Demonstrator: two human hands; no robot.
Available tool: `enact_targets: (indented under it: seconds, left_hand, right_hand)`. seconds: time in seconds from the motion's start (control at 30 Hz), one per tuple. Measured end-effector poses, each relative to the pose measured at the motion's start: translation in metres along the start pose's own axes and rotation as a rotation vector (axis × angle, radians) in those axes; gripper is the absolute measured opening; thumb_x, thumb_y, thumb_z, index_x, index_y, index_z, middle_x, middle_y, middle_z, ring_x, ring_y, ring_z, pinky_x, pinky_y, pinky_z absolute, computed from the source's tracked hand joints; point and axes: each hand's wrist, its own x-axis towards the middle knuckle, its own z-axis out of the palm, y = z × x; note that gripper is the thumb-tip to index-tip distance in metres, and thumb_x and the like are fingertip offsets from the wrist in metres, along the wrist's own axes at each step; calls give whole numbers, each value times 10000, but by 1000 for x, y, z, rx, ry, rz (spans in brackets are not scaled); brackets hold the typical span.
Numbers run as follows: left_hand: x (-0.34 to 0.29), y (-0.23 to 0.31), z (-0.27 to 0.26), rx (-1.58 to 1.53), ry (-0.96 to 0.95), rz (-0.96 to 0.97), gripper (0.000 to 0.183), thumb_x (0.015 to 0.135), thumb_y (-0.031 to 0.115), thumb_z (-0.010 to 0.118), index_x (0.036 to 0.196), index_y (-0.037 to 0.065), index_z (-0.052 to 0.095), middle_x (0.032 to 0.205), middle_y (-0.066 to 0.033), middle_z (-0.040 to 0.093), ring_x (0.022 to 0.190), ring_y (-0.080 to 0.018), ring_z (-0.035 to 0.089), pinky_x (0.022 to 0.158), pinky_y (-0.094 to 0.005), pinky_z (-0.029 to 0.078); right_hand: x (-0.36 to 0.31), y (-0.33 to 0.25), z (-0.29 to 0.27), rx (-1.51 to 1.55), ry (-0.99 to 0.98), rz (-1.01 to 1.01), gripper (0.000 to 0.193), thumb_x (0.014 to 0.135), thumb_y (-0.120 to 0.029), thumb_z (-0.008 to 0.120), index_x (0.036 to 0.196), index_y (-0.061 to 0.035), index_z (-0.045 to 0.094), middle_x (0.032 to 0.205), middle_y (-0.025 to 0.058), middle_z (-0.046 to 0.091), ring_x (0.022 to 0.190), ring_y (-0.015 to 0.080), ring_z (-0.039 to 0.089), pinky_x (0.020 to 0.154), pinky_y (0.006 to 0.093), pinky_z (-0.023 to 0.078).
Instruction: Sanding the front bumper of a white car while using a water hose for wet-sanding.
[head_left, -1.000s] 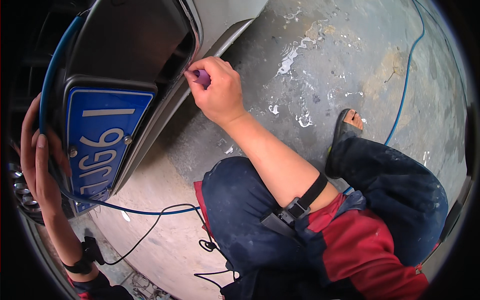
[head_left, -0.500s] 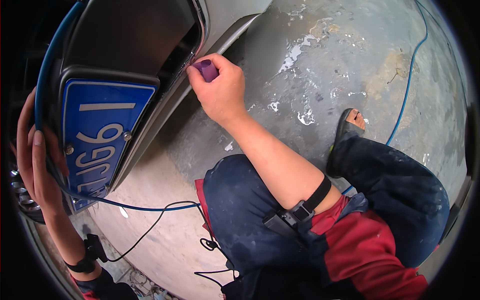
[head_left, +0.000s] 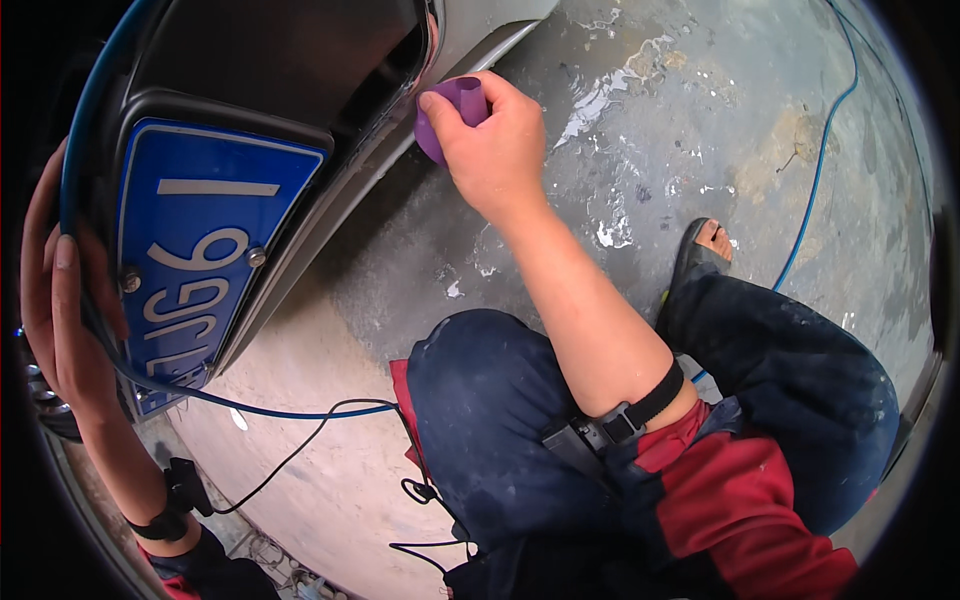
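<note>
My right hand [head_left: 495,150] pinches a purple squeegee [head_left: 435,135] with a flat blade and a tube-like part. It is at the lower edge of the car bumper [head_left: 440,85], by the glossy trim's rim; the blade's contact is hard to make out. At the far left my left hand [head_left: 75,330] rests at the car's front beside the blue licence plate [head_left: 200,265], its fingers stretched out. A blue hose [head_left: 68,190] runs along those fingers and passes partly behind them. Some fingers lie in shadow.
My bent knee [head_left: 480,390] and sandalled foot [head_left: 705,245] are on the right and below. The grey floor [head_left: 600,200] has wet patches. Another stretch of blue hose crosses the floor at right. A black cable [head_left: 330,420] hangs between my wrist strap and my lap.
My right hand has moved right and slightly up, away from the trim, and more of the purple squeegee's blade shows. The car and plate sit slightly higher and further left in view.
</note>
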Motion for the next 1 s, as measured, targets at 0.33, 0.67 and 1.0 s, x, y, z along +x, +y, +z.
enact_targets:
  seconds: [0.33,0.67,1.0]
  left_hand:
    - [10,16,11,-20,112,91,510,1144,337,460,1567,58,516,1152,-66,753,716,-44,686,707,-163,566]
    - [8,38,15,-347,-1,-9,405,1135,169,502,1506,26,581,782,18,629,531,-7,457,501,-144,347]
    - [53,83,-18,-694,-299,-112,382,1106,135,476,1415,41,682,787,-16,568,628,-69,567,597,-182,453]
  right_hand:
    - [-33,-18,41,-41,315,290,236,971,-206,696,1004,25,732,862,226,750,861,431,733,826,479,560]
    - [-43,-28,29,-29,282,152,294,980,-70,612,1232,29,727,1139,265,748,1072,432,724,957,459,568]
    - [11,-37,-62,-14,359,284,258,979,-163,676,1184,-35,766,1095,214,774,1027,370,749,923,444,576]
